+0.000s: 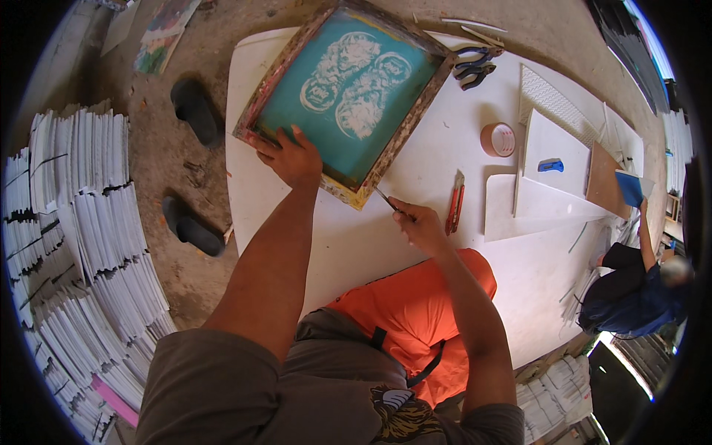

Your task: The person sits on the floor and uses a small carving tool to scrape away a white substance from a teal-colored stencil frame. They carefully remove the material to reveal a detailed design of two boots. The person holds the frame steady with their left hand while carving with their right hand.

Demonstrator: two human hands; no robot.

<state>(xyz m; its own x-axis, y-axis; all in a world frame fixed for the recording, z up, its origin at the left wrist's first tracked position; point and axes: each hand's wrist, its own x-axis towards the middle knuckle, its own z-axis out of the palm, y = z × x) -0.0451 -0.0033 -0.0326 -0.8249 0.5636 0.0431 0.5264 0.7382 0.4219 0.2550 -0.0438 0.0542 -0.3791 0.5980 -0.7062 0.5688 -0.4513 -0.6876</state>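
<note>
A screen printing frame point(419, 104) with worn, paint-stained wooden rails and teal mesh lies tilted on a white board point(430, 170). White printed shapes point(360, 85) show in its mesh. My left hand point(293, 157) grips the near-left rail, one finger reaching over the mesh. In my right hand point(421, 228) is a slim tool point(386, 199) with a thin metal shaft, its tip at the frame's nearest corner. My fingers hide most of its handle, so its exact kind cannot be told. Just right of this hand lies a red utility knife point(456, 204).
Pliers point(475, 65) lie by the frame's right corner. A tape roll point(498, 139) and a blue cutter point(550, 165) lie farther right, among board pieces point(545, 137). Black slippers point(196, 111) and paper stacks point(104, 215) are at left. Another person point(638, 285) sits at right, holding something blue.
</note>
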